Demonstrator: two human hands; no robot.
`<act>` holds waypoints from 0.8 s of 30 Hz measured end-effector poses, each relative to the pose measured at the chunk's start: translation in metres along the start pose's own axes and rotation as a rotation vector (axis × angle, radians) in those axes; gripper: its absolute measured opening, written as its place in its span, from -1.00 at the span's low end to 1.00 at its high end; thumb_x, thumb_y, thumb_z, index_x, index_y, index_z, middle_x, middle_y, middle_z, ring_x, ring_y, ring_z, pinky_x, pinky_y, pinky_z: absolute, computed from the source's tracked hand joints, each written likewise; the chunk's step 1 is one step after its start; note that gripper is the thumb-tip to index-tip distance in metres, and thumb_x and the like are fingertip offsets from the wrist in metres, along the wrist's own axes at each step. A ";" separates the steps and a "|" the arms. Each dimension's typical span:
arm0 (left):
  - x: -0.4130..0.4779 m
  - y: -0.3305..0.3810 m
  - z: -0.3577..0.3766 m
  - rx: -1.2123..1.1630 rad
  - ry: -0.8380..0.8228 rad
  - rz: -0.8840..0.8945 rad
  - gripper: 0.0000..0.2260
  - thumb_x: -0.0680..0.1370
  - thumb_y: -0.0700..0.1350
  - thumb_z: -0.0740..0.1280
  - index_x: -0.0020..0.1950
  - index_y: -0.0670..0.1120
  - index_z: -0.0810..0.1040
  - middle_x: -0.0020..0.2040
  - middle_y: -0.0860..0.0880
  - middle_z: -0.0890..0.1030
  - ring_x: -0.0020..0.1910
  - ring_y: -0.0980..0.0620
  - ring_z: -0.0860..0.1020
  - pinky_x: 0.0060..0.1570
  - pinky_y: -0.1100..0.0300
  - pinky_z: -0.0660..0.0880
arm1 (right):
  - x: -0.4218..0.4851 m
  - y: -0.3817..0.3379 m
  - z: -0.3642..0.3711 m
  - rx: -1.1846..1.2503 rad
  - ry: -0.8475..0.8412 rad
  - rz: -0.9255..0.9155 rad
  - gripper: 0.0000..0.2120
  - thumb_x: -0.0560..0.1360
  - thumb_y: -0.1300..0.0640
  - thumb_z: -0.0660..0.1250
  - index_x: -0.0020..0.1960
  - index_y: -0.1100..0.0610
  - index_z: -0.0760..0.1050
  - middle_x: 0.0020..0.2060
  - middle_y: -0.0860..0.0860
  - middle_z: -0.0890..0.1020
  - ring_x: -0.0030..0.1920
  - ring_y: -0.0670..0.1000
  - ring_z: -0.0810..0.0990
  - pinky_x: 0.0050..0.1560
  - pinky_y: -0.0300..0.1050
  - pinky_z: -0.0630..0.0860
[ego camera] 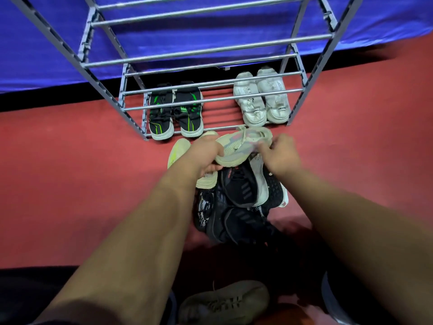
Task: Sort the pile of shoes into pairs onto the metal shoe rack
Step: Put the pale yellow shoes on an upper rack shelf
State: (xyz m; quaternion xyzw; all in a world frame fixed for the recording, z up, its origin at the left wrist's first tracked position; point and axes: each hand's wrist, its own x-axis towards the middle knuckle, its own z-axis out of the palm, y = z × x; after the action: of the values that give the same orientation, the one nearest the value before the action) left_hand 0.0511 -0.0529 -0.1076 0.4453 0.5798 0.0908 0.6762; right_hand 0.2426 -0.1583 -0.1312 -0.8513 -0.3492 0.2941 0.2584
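A grey metal shoe rack (206,52) stands ahead on the red floor. Its lowest shelf holds a black-and-green pair (175,111) on the left and a white pair (262,97) on the right. In front of the rack lies a pile of shoes (241,198), mostly black ones. Above the pile, a pale beige sneaker with pink and grey marks (241,144) is held sideways. My left hand (206,153) grips its sole end and my right hand (278,153) grips its other end. A yellowish shoe (178,151) lies to the left, partly under my left hand.
Another beige sneaker (225,303) lies near my body at the bottom of the view. A blue sheet (35,43) hangs behind the rack. The rack's upper bars (201,12) carry no shoes. Red floor (82,160) spreads left and right of the pile.
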 end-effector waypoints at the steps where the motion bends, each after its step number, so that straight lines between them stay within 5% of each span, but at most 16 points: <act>1: 0.000 -0.001 -0.008 0.070 0.001 0.029 -0.37 0.38 -0.28 0.32 0.44 0.08 0.55 0.22 -0.20 0.64 -0.15 -0.13 0.61 -0.31 0.10 0.61 | 0.001 0.004 -0.005 -0.111 0.036 -0.050 -0.46 0.47 -0.21 0.42 0.25 0.15 0.44 0.13 0.13 0.49 0.02 0.11 0.47 0.11 0.03 0.46; 2: -0.002 -0.001 -0.015 0.123 0.020 0.066 -0.36 0.32 -0.25 0.31 0.39 0.11 0.59 0.15 -0.20 0.66 -0.18 -0.16 0.60 -0.28 0.03 0.63 | 0.005 0.007 -0.010 -0.230 0.012 -0.103 -0.20 0.42 -0.21 0.50 0.50 0.12 0.29 0.33 0.15 0.42 0.21 0.16 0.46 0.30 0.08 0.43; 4: -0.005 0.001 -0.023 0.075 0.050 0.109 -0.43 0.32 -0.25 0.27 0.31 0.05 0.63 0.05 -0.21 0.66 -0.23 -0.16 0.61 -0.18 -0.18 0.70 | 0.010 0.010 -0.018 -0.471 -0.135 -0.208 0.17 0.33 -0.21 0.59 0.69 -0.05 -0.07 0.62 0.11 0.16 0.49 0.25 0.31 0.49 0.17 0.30; 6: -0.011 0.006 -0.025 -0.008 0.035 0.138 -0.52 0.43 -0.34 0.21 0.30 -0.07 0.62 -0.07 -0.16 0.63 -0.37 -0.08 0.60 -0.36 0.00 0.67 | 0.016 0.009 -0.023 -0.566 -0.215 -0.279 0.26 0.29 -0.23 0.61 0.70 -0.12 -0.17 0.68 0.03 0.03 0.55 0.28 0.24 0.52 0.20 0.26; 11: 0.002 0.007 -0.037 -0.155 -0.023 0.128 -0.51 0.37 -0.30 0.20 0.24 -0.16 0.67 -0.09 -0.19 0.54 -0.40 -0.03 0.37 -0.53 0.27 0.27 | 0.025 -0.004 -0.024 -0.457 -0.281 -0.403 0.03 0.19 -0.29 0.60 0.56 -0.17 0.23 0.40 -0.01 0.49 0.35 0.18 0.46 0.35 0.09 0.44; 16: 0.019 0.000 -0.035 -0.215 0.193 0.093 -0.74 0.59 0.04 0.36 0.12 -0.12 0.63 -0.04 -0.09 0.70 -0.19 -0.06 0.63 -0.30 0.12 0.54 | 0.022 -0.002 -0.007 -0.299 -0.265 -0.286 -0.19 0.25 -0.26 0.65 0.35 0.03 0.42 0.17 0.00 0.56 0.15 0.09 0.54 0.10 -0.03 0.50; 19: 0.028 -0.019 -0.031 0.214 0.328 0.175 -0.72 0.55 0.10 0.32 0.00 -0.10 0.62 -0.11 -0.01 0.62 -0.13 -0.04 0.54 -0.10 0.11 0.48 | 0.023 0.008 0.004 -0.290 -0.162 -0.117 -0.16 0.33 -0.33 0.58 0.38 0.14 0.39 0.23 0.09 0.58 0.20 0.19 0.57 0.10 -0.01 0.52; 22: 0.029 -0.042 -0.024 0.747 0.202 0.127 -0.63 0.53 0.15 0.35 0.23 -0.04 0.57 0.20 0.01 0.43 0.21 -0.05 0.37 0.21 0.03 0.41 | 0.022 0.019 0.014 -0.311 -0.182 -0.044 -0.17 0.36 -0.31 0.56 0.38 0.17 0.35 0.28 0.16 0.58 0.24 0.25 0.58 0.12 0.00 0.50; 24: 0.025 -0.051 -0.019 0.965 0.101 0.121 -0.60 0.49 0.09 0.42 0.24 -0.09 0.53 0.29 -0.01 0.38 0.35 -0.10 0.26 0.23 0.05 0.35 | 0.018 0.025 0.019 -0.304 -0.225 -0.039 -0.19 0.39 -0.25 0.56 0.40 0.18 0.31 0.30 0.19 0.54 0.25 0.26 0.56 0.10 0.00 0.46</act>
State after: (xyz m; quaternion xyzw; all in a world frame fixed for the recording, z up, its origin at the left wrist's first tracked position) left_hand 0.0221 -0.0570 -0.1595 0.7360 0.5609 -0.1276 0.3569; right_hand 0.2510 -0.1556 -0.1661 -0.8355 -0.4326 0.3262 0.0917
